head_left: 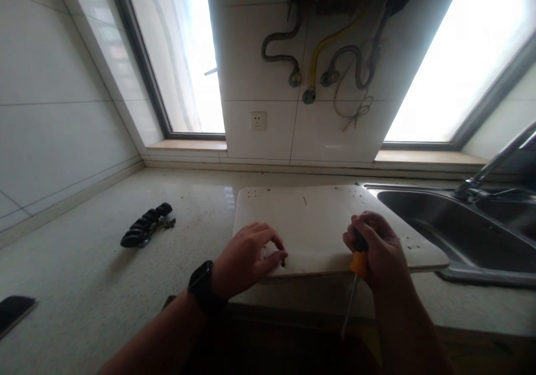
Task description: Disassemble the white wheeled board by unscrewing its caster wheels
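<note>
Across the scene runs the speckled counter (92, 302), with the steel sink (422, 213) set into its right end; and in front of the person lies the white board (310, 219), flat on the counter, its right side just beside the sink; onto it comes the left hand (253, 249), palm down near the front edge, thumb and forefinger curled together; over on the other side the right hand (379, 246) is firmly wrapped round a screwdriver (359, 263), shaft angled down past the board's front edge, tip meeting no screw!

Well apart on the left, a row of black rounded pieces (144, 227) rests on the counter; down at the small stuff, a dark bit (283, 263) sits right at the left fingertips, and whether it is pinched or merely touched, I cannot tell; smaller again, holes (252, 194) dot the far left corner, with nothing fitted there; so that corner looks bare, the work at the front edge looks unfinished, and how much of it is done I cannot tell.
</note>
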`<state>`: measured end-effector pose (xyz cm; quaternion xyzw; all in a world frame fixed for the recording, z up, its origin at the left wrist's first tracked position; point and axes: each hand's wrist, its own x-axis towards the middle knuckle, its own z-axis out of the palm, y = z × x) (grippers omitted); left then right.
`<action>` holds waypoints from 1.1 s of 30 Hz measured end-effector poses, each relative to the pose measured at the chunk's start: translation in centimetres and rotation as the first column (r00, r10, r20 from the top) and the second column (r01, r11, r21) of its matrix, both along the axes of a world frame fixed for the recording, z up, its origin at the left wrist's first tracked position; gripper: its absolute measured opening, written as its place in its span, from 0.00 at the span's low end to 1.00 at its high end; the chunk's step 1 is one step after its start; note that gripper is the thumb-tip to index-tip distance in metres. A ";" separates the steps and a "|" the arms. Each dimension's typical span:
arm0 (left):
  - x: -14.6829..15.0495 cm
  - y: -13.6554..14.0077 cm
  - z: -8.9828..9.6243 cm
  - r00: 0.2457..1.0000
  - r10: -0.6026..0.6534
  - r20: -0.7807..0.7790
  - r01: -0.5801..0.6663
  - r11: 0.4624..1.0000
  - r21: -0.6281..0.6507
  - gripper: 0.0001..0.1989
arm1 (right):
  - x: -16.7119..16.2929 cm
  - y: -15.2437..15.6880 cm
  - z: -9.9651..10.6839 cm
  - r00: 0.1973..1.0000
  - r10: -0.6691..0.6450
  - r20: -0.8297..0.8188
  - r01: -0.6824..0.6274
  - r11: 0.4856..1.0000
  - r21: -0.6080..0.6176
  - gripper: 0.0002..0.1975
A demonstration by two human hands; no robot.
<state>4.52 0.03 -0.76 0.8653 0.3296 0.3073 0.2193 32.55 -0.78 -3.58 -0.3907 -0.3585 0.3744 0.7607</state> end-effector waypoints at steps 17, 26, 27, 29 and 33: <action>-21.1 5.8 -9.1 0.793 0.598 -0.117 -0.599 0.800 0.029 0.15 | 0.0 -0.1 -0.4 0.995 -0.029 0.092 0.031 0.999 -0.022 0.15; -25.8 5.9 -11.5 0.352 0.815 -0.461 -0.819 0.506 0.270 0.18 | -0.2 -0.2 -0.3 0.986 -0.077 0.149 0.080 0.997 -0.011 0.14; -25.7 6.1 -11.6 0.344 0.814 -0.468 -0.819 0.504 0.276 0.17 | -0.3 -0.2 -0.3 0.986 -0.078 0.148 0.080 0.997 -0.008 0.14; -25.4 6.3 -11.7 0.337 0.808 -0.483 -0.810 0.510 0.288 0.17 | -0.4 -0.3 -0.1 0.986 -0.073 0.147 0.076 0.997 -0.010 0.14; -25.1 5.9 -12.1 0.321 0.808 -0.494 -0.801 0.510 0.314 0.19 | -0.6 -0.3 -0.1 0.984 -0.070 0.162 0.073 0.997 -0.014 0.14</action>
